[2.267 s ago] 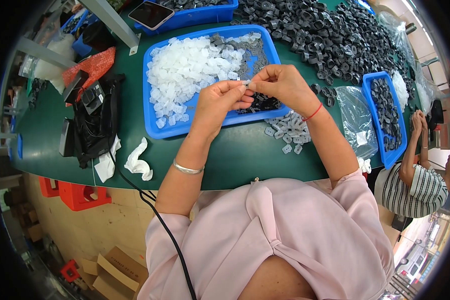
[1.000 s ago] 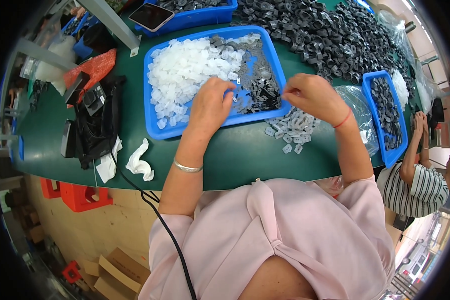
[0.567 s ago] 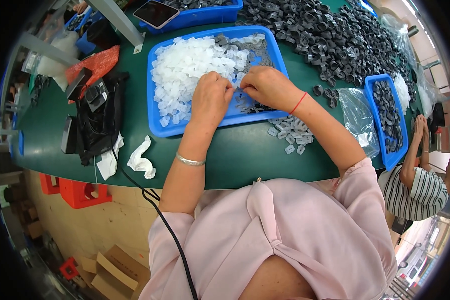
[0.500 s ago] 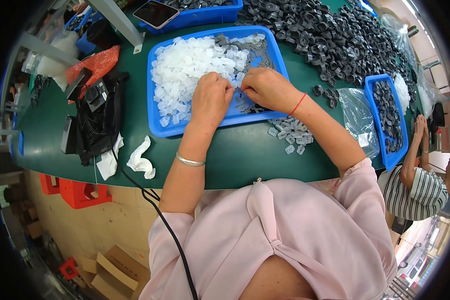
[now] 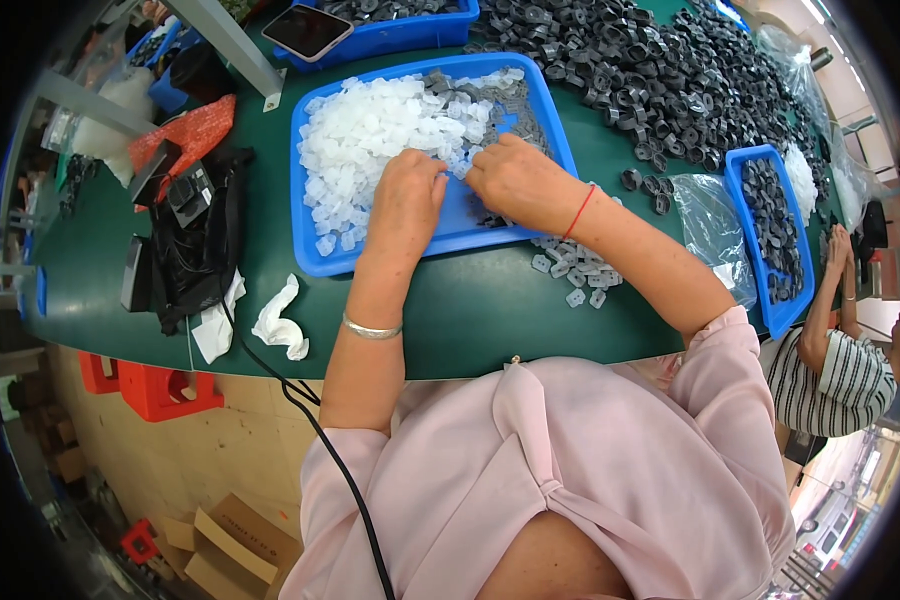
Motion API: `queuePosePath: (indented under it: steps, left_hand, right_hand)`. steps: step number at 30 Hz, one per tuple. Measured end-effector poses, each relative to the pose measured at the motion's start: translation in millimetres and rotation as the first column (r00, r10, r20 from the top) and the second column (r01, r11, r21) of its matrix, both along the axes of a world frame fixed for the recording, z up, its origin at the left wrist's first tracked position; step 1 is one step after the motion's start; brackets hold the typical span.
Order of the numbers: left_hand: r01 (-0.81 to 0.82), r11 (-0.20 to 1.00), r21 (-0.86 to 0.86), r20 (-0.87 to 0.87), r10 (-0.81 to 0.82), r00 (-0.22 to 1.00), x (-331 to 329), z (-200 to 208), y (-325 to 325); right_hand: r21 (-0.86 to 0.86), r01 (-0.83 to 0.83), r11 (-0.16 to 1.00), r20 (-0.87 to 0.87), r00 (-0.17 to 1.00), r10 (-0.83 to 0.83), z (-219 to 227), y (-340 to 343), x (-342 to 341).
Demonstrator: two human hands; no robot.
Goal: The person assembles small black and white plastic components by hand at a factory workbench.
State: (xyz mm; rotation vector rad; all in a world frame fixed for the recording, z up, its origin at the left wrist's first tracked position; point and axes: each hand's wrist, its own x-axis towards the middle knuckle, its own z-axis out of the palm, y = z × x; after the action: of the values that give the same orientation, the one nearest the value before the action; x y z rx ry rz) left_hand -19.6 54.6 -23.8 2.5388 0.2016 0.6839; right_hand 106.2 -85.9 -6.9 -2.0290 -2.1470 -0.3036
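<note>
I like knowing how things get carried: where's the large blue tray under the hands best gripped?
I'd take the large blue tray by the rim at both short ends, from left and right together: it lies flat, its raised edge shows there, and white pieces heap leftward.

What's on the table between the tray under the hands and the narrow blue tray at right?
Head view: loose pale pieces, dark rings, a clear plastic bag.

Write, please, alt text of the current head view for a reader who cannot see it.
A person's left hand and right hand are close together over a blue tray of translucent white pieces and grey parts; whatever they hold is hidden. Beyond it, to the right, a heap of black parts lies on a green table.
</note>
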Motion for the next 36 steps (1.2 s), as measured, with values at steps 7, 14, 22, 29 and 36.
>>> queuePosePath:
  steps: [7,14,22,29,36]
  left_hand:
    - [-0.052,0.826,-0.561,-0.029,0.043,0.999,2,22,-16]
    - [0.039,0.24,-0.97,0.017,-0.091,0.996,6,26,-28]
    - [0.036,0.158,-0.987,0.022,-0.087,0.996,7,24,-32]
    - [0.093,0.127,-0.988,0.085,-0.067,0.994,6,17,-39]
    - [0.066,-0.092,-0.994,0.066,0.002,0.998,9,18,-42]
  right_hand:
    - [-0.048,0.219,0.975,-0.665,0.721,-0.195,23,-24,5]
    - [-0.182,0.334,0.925,-0.957,0.155,-0.245,36,-45,14]
    - [-0.142,0.35,0.926,-0.988,0.014,-0.157,40,-46,5]
    - [-0.053,0.396,0.917,-0.997,0.036,-0.073,29,-37,-12]
    - [0.154,0.509,0.847,-0.92,0.386,-0.065,22,-30,-17]
